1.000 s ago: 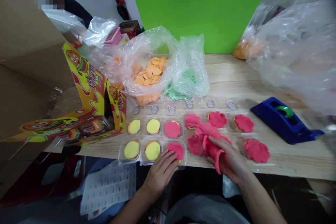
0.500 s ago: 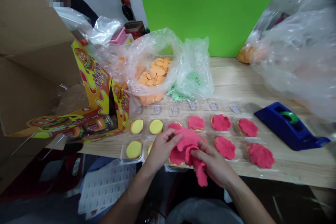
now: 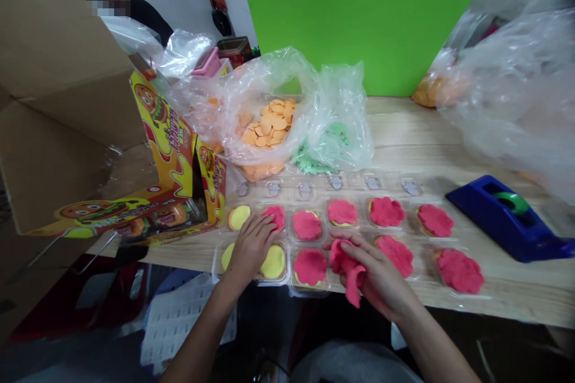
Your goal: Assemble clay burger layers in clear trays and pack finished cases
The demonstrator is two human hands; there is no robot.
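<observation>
My left hand [image 3: 250, 246] reaches over the clear plastic trays, its fingers stretched out and resting on the edge of a red scalloped piece [image 3: 275, 216] in a back-row cup. My right hand [image 3: 376, 269] is closed around a crumpled bunch of soft red scalloped pieces [image 3: 346, 264], which hang from its fingers above the front row. Several cups hold flat red pieces, such as the one at the front middle [image 3: 309, 267]. Yellow rounds show in the left cups, one at the back left [image 3: 239, 217] and one [image 3: 272, 261] beside my left wrist.
Plastic bags of orange pieces [image 3: 271, 122] and green pieces [image 3: 323, 146] lie behind the trays. A printed yellow display box [image 3: 166, 131] and a cardboard carton [image 3: 49, 102] stand left. A blue tape dispenser [image 3: 507, 221] sits right. Another person's dark sleeve [image 3: 150, 18] shows at upper left.
My left hand has moved left, away from my right hand, and a red piece now lies in the back-row cup under its fingers. My right hand still holds the red bunch.
</observation>
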